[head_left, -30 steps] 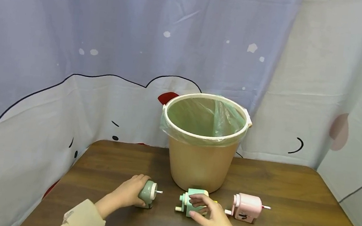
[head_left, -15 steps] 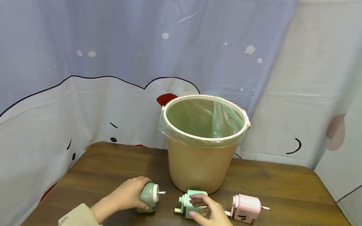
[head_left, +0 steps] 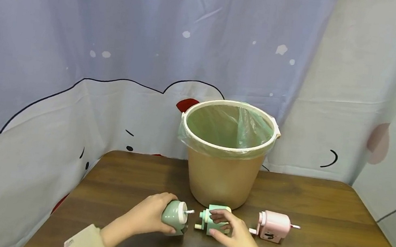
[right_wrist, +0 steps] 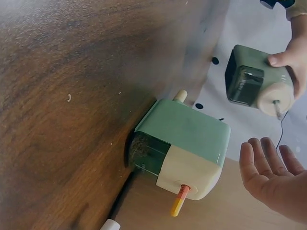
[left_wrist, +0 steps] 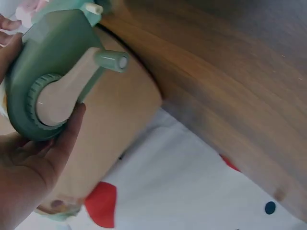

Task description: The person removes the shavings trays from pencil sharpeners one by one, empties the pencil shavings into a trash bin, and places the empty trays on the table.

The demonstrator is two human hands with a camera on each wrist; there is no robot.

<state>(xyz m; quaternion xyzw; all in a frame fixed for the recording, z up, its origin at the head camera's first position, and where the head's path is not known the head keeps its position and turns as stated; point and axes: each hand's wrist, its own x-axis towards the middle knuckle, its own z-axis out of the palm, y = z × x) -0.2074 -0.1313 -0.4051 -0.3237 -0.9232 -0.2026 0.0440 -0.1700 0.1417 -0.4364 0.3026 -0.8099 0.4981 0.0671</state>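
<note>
My left hand [head_left: 150,216] grips a dark green crank pencil sharpener [head_left: 173,214] around its body, with a pencil stub [right_wrist: 277,109] poking from its cream front. Its crank [left_wrist: 62,98] faces the left wrist camera. In the right wrist view this sharpener is held tilted, with its dark shavings drawer [right_wrist: 244,86] showing. My right hand [head_left: 236,236] hovers by a mint green pencil sharpener [right_wrist: 187,127], fingers loosely bent and holding nothing. A yellow-and-red pencil stub [right_wrist: 180,201] sticks out of the mint sharpener, which sits on the table, partly behind my right fingers in the head view.
A pink pencil sharpener [head_left: 276,227] with a pencil stub stands to the right on the wooden table [head_left: 326,219]. Behind the sharpeners is a tan bin [head_left: 221,179] lined with a green plastic bag [head_left: 252,127]. A patterned cloth [head_left: 148,44] hangs at the back.
My left hand has carried the dark green sharpener rightward, closer to the mint one, tilting it. My right hand has stayed nearly in place. The head view has shifted slightly.
</note>
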